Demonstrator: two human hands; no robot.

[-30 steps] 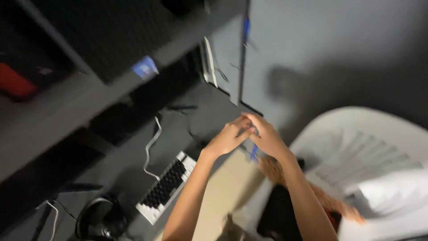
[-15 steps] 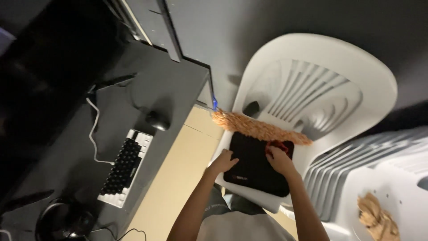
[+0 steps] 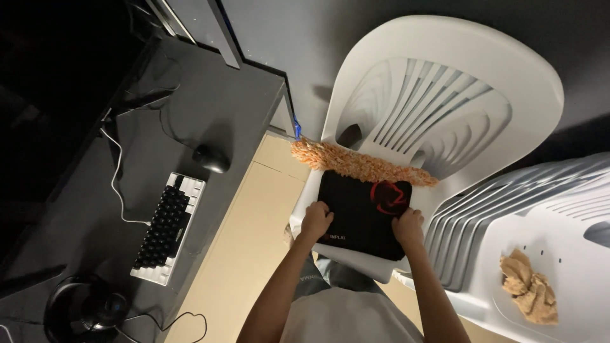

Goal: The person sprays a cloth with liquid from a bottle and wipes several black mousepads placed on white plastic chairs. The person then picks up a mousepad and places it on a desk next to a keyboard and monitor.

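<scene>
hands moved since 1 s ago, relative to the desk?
Yes. Both the left hand and right hand came off the desk edge and now rest on the black pad on the white chair seat.

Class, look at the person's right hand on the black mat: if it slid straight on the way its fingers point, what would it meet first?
The right hand points up across the black mouse mat; it would probably first meet the orange fluffy duster lying along the mat's far edge, before the white plastic chair back.

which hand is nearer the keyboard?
Left. The left hand rests on the black mat's near-left corner, toward the keyboard; the right hand grips the mat's far side, farther off.
</scene>
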